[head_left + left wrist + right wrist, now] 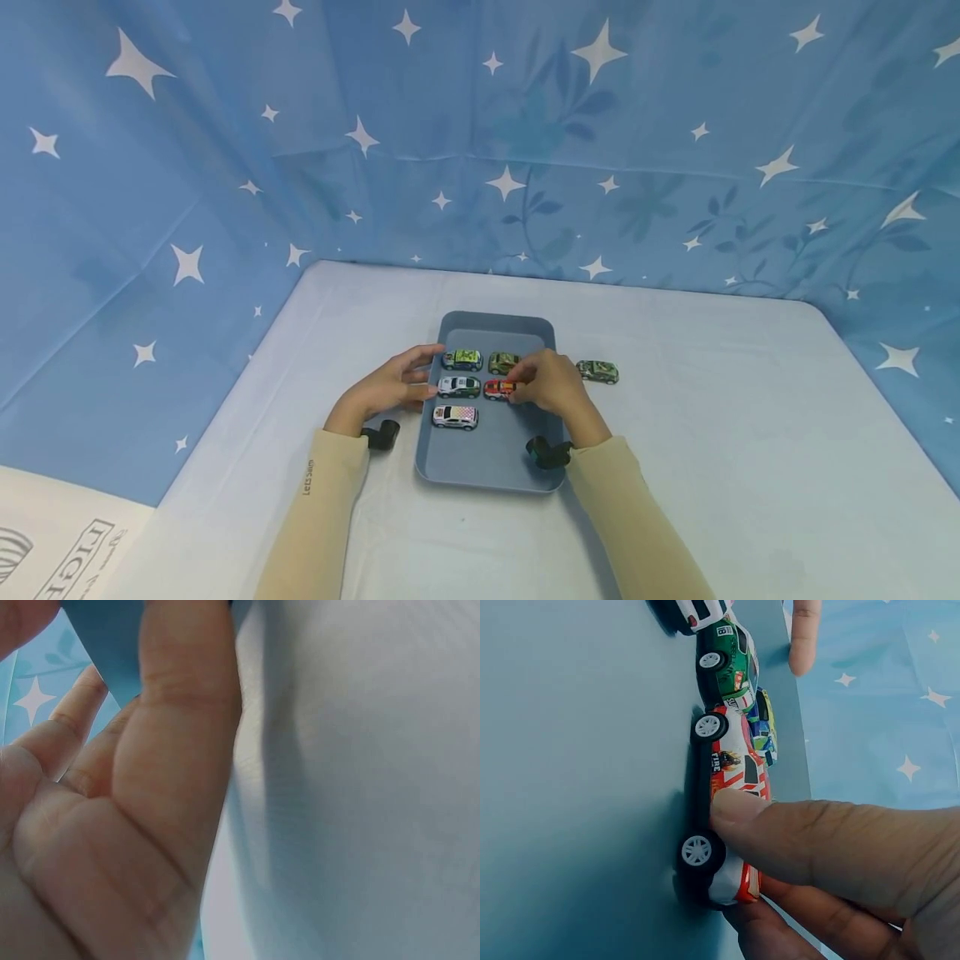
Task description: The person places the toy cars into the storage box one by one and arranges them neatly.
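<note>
A red and white toy car point(739, 761) with flame markings is in the blue-grey tray point(480, 462). My right hand point(551, 382) pinches its rear part, thumb on the near side, as the right wrist view shows. My left hand point(390, 383) is at the tray's left rim, fingers extended and fingertips right at the edge. Left of the red car is a white and green toy car point(459, 387). Behind that stands a blue and yellow-green car point(462, 360), and in front a white and pink checked car point(455, 417). A camouflage-green car point(502, 362) stands behind the red one, partly hidden by my right hand.
Another camouflage car point(597, 372) stands on the white-covered table point(750, 433), just right of the tray. A blue star-patterned curtain point(480, 150) hangs behind and along the left. A pale printed sheet point(71, 533) shows at the lower left.
</note>
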A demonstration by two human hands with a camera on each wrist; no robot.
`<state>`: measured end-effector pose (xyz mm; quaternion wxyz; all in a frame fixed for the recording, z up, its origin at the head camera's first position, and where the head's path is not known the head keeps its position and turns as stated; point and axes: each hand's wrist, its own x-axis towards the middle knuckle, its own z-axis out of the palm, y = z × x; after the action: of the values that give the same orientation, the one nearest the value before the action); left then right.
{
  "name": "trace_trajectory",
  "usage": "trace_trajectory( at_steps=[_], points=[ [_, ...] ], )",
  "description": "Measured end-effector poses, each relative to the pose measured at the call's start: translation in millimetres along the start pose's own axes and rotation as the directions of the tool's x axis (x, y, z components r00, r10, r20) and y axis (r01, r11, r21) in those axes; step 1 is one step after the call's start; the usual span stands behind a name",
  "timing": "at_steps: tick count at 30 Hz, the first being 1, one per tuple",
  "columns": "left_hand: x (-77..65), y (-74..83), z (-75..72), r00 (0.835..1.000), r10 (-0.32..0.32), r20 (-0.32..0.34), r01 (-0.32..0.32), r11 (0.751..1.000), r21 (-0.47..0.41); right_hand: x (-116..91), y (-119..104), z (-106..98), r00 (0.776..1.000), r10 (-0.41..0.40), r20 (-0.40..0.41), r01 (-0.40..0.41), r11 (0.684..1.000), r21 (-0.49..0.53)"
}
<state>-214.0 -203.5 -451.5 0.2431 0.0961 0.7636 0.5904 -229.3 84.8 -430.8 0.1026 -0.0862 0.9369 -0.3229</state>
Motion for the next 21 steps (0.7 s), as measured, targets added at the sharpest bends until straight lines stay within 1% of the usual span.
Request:
trace_trajectory(
  at_steps=[5, 10, 14, 17, 19, 21],
  points=[
    [0.7, 0.1, -0.1, 1.000, -0.003, 0.000, 0.003, 1.000, 0.009, -1, 0, -3, 1.000, -0.011, 0.014, 0.011, 0.999, 0.039],
    [1.2, 0.0, 0.3, 1.000, -0.002, 0.003, 0.002, 1.000, 0.008, -4, 5, -6, 1.000, -0.022, 0.004, 0.022, 0.993, 0.114],
    [0.8, 0.5, 0.3, 1.000, -0.002, 0.004, 0.002, 1.000, 0.014, -7, 12, -9, 0.999, -0.052, 0.003, 0.051, 0.979, 0.196],
    [0.4, 0.4, 0.1, 1.000, 0.001, 0.004, -0.002, 1.000, 0.020, -9, 18, -11, 0.996, -0.092, 0.006, 0.087, 0.955, 0.284],
    [0.5, 0.1, 0.0, 1.000, 0.007, 0.006, -0.007, 1.000, 0.021, -11, 22, -12, 0.993, -0.121, 0.005, 0.112, 0.931, 0.347],
    [0.7, -0.7, -0.1, 1.000, 0.009, 0.009, -0.010, 1.000, 0.020, -13, 26, -14, 0.987, -0.158, 0.007, 0.141, 0.901, 0.411]
  ],
)
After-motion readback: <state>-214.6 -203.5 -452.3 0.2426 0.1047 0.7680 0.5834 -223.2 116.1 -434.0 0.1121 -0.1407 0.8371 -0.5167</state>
